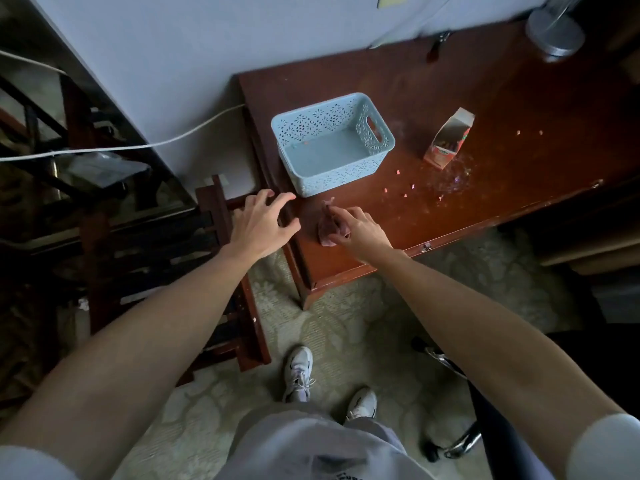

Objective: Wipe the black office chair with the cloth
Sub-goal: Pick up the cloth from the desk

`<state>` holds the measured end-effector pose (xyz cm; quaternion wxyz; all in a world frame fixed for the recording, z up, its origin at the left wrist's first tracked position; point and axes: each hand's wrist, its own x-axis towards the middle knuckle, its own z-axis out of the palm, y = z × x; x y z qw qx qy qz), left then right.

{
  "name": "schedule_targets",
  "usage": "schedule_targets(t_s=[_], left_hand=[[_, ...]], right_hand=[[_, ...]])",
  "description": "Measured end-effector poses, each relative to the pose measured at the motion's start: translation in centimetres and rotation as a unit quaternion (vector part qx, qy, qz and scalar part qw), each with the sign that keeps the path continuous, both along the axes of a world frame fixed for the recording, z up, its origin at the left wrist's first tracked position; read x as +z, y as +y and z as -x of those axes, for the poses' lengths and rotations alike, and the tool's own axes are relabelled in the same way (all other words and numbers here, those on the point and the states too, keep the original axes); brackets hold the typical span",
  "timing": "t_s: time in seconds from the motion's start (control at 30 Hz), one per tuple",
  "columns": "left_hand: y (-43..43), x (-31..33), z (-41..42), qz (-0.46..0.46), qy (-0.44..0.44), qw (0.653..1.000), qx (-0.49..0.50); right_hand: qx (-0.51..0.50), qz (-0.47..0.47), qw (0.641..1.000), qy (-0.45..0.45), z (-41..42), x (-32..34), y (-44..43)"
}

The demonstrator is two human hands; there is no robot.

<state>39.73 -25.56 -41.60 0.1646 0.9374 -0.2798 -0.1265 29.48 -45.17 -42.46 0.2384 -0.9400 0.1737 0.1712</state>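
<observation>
The reddish-brown wooden table (485, 98) fills the upper right of the frame. On it stand a pale blue perforated basket (339, 178) near its left edge and a small open carton (446, 143) to the right, with pink scraps (412, 186) scattered below them. A crumpled pinkish cloth (327, 228) lies just below the basket. A grey round base (554, 32) sits at the top right.

blue basket (339, 174) — on desk (502, 98) | open carton (446, 143) beside | white cable (149, 145)
</observation>
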Motion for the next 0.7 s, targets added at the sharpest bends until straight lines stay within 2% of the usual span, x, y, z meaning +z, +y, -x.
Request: schedule_targets(t_s=[0.37, 0.57, 0.7], left_hand=[[2.2, -1.6, 0.0, 0.012, 0.02, 1.0, -0.008], [2.5, -1.6, 0.4, 0.019, 0.016, 0.999, -0.023], [1.5, -1.0, 1.1, 0.048, -0.02, 0.998, -0.037]], right_hand=[[-0.021, 0.02, 1.0, 0.001, -1.5, -2.2, 1.1], [-0.106, -0.054, 0.991, -0.062, -1.0, -1.9, 0.9], [-0.144, -0.075, 0.983, -0.088, -0.2, -0.4, 0.3]])
